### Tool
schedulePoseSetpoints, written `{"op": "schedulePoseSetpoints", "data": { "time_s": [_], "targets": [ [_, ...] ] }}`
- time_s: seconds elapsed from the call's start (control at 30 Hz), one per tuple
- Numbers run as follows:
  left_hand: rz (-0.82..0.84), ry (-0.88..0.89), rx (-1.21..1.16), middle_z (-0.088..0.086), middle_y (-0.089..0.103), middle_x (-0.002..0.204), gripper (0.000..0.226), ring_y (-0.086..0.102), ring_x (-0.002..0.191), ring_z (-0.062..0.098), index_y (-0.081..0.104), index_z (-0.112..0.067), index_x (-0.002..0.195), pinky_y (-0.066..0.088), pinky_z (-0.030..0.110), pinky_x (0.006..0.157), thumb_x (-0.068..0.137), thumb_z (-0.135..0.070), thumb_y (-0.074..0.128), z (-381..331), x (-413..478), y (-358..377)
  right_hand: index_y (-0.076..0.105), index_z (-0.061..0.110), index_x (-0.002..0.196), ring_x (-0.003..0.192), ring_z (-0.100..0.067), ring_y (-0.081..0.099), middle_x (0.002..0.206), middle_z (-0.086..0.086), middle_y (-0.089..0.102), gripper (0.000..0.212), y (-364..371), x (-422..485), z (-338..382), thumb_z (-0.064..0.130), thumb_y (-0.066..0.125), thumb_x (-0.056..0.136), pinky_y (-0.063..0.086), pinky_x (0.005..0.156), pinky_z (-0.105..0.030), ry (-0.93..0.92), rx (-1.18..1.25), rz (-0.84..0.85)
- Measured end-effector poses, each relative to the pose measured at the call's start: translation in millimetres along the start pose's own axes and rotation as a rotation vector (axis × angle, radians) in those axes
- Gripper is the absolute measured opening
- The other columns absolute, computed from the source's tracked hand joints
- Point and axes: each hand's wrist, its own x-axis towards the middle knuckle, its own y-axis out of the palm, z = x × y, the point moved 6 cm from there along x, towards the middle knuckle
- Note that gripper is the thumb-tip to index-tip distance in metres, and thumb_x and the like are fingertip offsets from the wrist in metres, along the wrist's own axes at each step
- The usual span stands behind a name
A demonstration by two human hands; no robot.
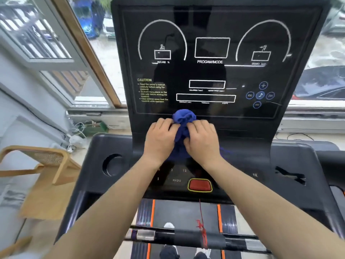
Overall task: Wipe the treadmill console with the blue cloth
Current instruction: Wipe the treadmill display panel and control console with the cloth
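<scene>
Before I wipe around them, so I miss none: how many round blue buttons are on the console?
5, clustered at the treadmill console's lower right: plus on top, minus below, music note centre, skip buttons left and right. None seems hidden.

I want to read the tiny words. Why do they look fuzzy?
Head view: motion blur smears the yellow caution text and the wooden chair; window light reflects off the glossy treadmill console; both hands and blue cloth stay fairly sharp.

The big black treadmill console [214, 75] stands up tall, with white lines and words on its dark screen. A bunched blue cloth [183, 117] rests against its bottom edge. Lower down, the flat panel [291, 165] has a red button [200, 185] and a round cup hole [112, 164].
</scene>
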Motion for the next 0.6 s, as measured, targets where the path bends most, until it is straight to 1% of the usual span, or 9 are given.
{"op": "schedulePoseSetpoints", "data": {
  "time_s": [0.07,0.13,0.17,0.27,0.33,0.37,0.47,0.6],
  "targets": [
    [0.004,-0.057,0.027,0.009,0.067,0.093,0.015,0.059,0.082,0.031,0.070,-0.008,0.094,0.044,0.039,0.068,0.081,-0.007,0.064,37.0,-12.3,-13.0,0.065,0.007,0.092,0.081,-0.032,0.055,0.086,-0.009,0.062,0.021,14.3,14.5,39.4,0.012,0.060,0.072,0.042,0.070,-0.040,-0.033,0.010,0.027],
    [0.025,-0.101,0.048,0.011,0.066,0.090,0.018,0.058,0.081,0.034,0.069,-0.006,0.093,0.045,0.041,0.068,0.076,-0.004,0.067,58.8,-19.6,-20.4,0.063,0.008,0.086,0.078,-0.031,0.053,0.081,-0.009,0.060,0.011,20.9,27.8,66.2,0.008,0.059,0.076,0.041,0.069,-0.040,-0.059,-0.002,0.034],
    [0.036,-0.113,0.058,0.012,0.066,0.088,0.019,0.058,0.081,0.034,0.069,-0.005,0.093,0.044,0.042,0.067,0.074,-0.002,0.069,63.9,-21.4,-21.9,0.062,0.008,0.084,0.077,-0.030,0.053,0.080,-0.008,0.059,0.007,21.7,32.7,74.1,0.007,0.061,0.077,0.041,0.069,-0.039,-0.073,-0.015,0.037],
    [0.026,-0.130,0.049,0.012,0.066,0.088,0.019,0.057,0.081,0.034,0.070,-0.004,0.093,0.044,0.042,0.067,0.074,0.000,0.070,64.3,-22.8,-23.6,0.061,0.010,0.082,0.076,-0.028,0.052,0.078,-0.007,0.059,0.004,18.9,36.0,75.6,0.006,0.061,0.081,0.039,0.069,-0.038,-0.144,-0.068,0.038],
    [0.006,-0.106,0.030,0.011,0.066,0.090,0.017,0.056,0.081,0.033,0.070,-0.005,0.094,0.042,0.041,0.067,0.077,-0.002,0.068,52.0,-18.2,-22.4,0.063,0.010,0.084,0.076,-0.029,0.053,0.079,-0.006,0.060,0.005,12.1,30.4,58.6,0.009,0.058,0.084,0.038,0.070,-0.039,-0.184,-0.095,0.026],
    [0.011,-0.075,0.025,0.010,0.066,0.090,0.017,0.056,0.081,0.032,0.070,-0.006,0.094,0.042,0.040,0.067,0.077,-0.003,0.068,40.4,-13.6,-19.4,0.063,0.011,0.084,0.077,-0.029,0.053,0.080,-0.006,0.060,0.006,7.6,26.2,44.8,0.012,0.058,0.083,0.038,0.070,-0.039,-0.176,-0.099,0.025],
    [0.053,-0.015,-0.012,0.008,0.064,0.084,0.015,0.056,0.078,0.031,0.069,-0.008,0.088,0.042,0.039,0.066,0.074,-0.004,0.070,-7.7,7.4,-2.7,0.063,0.012,0.082,0.078,-0.030,0.055,0.080,-0.005,0.062,0.011,-8.6,9.3,-6.5,0.021,0.059,0.077,0.040,0.070,-0.041,-0.098,-0.127,0.037],
    [0.121,0.027,-0.093,0.009,0.062,0.080,0.014,0.055,0.074,0.030,0.068,-0.008,0.082,0.047,0.039,0.063,0.070,-0.001,0.071,-77.6,38.0,21.6,0.066,0.013,0.086,0.080,-0.029,0.056,0.083,-0.004,0.064,0.015,-31.1,-18.6,-77.8,0.024,0.063,0.076,0.039,0.070,-0.039,0.003,-0.201,0.060]
  ]
}}
